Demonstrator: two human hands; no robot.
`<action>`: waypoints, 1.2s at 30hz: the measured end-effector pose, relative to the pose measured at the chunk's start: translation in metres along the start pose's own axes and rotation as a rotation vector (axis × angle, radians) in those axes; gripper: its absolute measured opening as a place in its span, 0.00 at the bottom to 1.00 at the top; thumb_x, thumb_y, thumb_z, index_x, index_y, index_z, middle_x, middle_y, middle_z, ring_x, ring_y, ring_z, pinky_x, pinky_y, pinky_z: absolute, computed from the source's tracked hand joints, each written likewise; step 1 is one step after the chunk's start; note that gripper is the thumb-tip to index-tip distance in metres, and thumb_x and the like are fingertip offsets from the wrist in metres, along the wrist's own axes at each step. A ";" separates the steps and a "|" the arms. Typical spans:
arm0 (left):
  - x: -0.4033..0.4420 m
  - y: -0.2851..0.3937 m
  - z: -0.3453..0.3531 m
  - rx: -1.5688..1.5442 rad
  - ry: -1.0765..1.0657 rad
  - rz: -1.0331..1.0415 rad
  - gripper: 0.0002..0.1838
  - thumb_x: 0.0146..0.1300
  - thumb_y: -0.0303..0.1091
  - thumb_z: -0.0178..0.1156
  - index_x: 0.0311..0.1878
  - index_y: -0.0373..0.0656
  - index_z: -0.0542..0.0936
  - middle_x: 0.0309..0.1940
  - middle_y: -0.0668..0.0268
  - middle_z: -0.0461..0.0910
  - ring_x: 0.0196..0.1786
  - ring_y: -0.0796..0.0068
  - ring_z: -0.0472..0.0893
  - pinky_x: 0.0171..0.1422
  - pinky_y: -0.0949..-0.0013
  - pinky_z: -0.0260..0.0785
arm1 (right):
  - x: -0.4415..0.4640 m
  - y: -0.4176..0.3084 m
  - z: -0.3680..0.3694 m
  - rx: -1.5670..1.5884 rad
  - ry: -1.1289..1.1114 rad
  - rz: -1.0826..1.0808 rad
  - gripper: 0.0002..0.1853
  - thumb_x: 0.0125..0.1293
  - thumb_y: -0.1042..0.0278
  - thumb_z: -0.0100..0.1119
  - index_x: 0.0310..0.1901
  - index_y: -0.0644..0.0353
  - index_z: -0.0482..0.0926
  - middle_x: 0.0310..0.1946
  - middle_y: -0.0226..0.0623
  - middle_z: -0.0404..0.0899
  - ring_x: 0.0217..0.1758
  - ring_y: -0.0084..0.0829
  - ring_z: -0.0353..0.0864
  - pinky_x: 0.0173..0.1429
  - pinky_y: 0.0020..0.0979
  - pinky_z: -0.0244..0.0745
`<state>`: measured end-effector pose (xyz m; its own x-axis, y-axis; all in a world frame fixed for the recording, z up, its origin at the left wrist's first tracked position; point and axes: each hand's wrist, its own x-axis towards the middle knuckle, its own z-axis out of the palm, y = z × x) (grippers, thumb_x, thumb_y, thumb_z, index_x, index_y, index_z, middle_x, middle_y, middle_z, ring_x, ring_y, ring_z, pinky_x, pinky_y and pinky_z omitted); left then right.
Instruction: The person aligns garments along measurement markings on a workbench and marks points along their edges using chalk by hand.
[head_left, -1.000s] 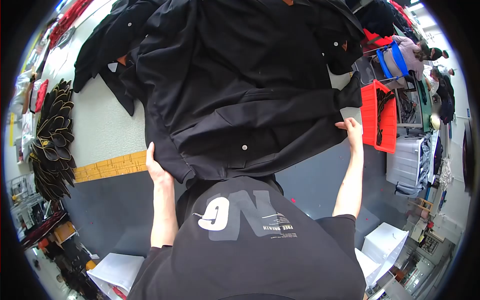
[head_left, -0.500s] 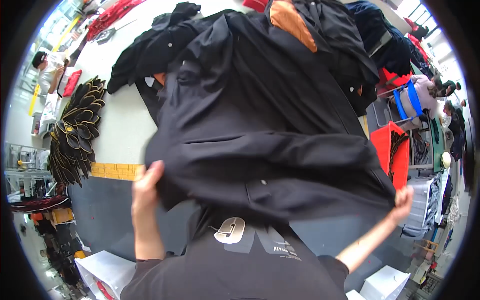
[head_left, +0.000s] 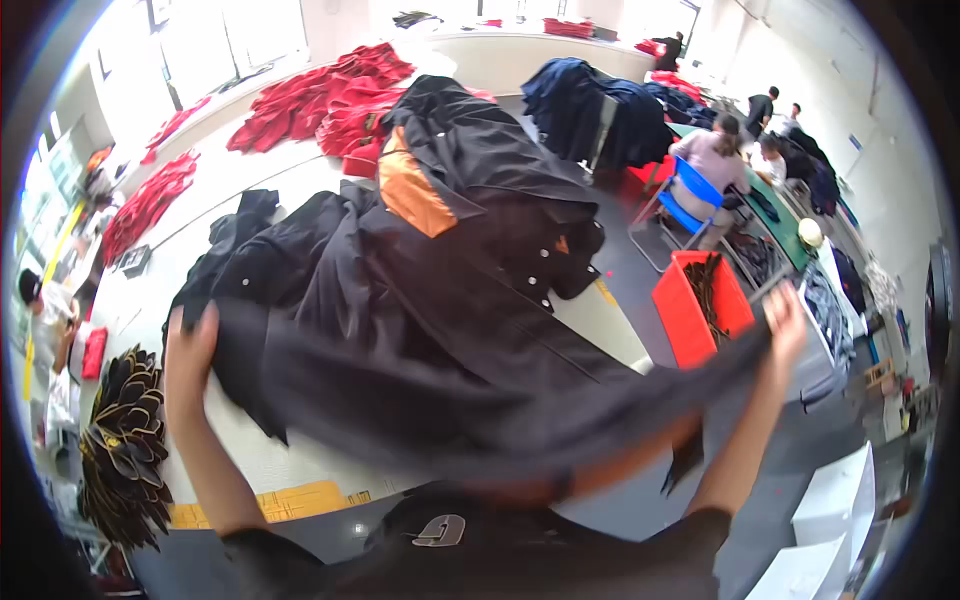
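A black garment (head_left: 440, 415), probably a jacket, is stretched wide in front of my chest and blurred by motion. My left hand (head_left: 190, 350) is closed on its left end, and my right hand (head_left: 787, 322) grips the right end, raised to about the same height. The middle sags between them, and a strip of orange lining shows along its lower edge. Behind it, more black jackets (head_left: 480, 160) are heaped on the white table (head_left: 330, 480); an orange lining panel (head_left: 413, 190) faces up on the heap.
Black, yellow-edged pieces (head_left: 125, 450) are fanned at the table's left. Red garments (head_left: 320, 95) lie farther back. To the right stand a red bin (head_left: 690, 330) with dark pieces inside, a blue chair (head_left: 692, 195) with a seated person, and a dark-blue garment pile (head_left: 590, 105).
Both hands have risen, lifting the black garment's near edge so its orange lining shows. The camera view has tilted up, bringing more of the room into sight.
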<state>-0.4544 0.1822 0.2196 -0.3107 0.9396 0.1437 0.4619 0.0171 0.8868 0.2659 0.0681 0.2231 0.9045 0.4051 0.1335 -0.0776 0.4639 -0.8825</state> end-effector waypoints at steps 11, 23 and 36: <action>0.105 0.204 -0.092 -0.398 0.576 0.947 0.20 0.72 0.33 0.49 0.63 0.33 0.71 0.60 0.55 0.76 0.63 0.62 0.75 0.70 0.61 0.65 | 0.106 -0.177 0.123 0.388 -0.688 -0.446 0.18 0.75 0.73 0.43 0.23 0.55 0.59 0.17 0.26 0.51 0.19 0.22 0.51 0.25 0.24 0.52; -0.057 -0.110 0.023 -0.844 0.041 -0.292 0.21 0.71 0.43 0.55 0.52 0.30 0.77 0.44 0.55 0.82 0.44 0.63 0.83 0.52 0.63 0.77 | -0.022 0.141 0.067 -0.235 -0.633 -0.004 0.14 0.70 0.67 0.50 0.24 0.52 0.69 0.16 0.19 0.56 0.16 0.15 0.54 0.19 0.22 0.46; -0.177 -0.266 0.087 0.707 0.128 -0.282 0.23 0.71 0.47 0.50 0.47 0.33 0.80 0.48 0.44 0.80 0.54 0.44 0.77 0.56 0.51 0.68 | -0.063 0.317 -0.051 -1.011 -1.062 -0.333 0.11 0.71 0.64 0.53 0.37 0.64 0.77 0.21 0.41 0.75 0.24 0.29 0.75 0.31 0.33 0.69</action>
<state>-0.4502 0.0411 -0.0800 -0.5690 0.8213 0.0416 0.7585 0.5046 0.4123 0.2058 0.1500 -0.0880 0.0709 0.9657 0.2498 0.7798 0.1025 -0.6175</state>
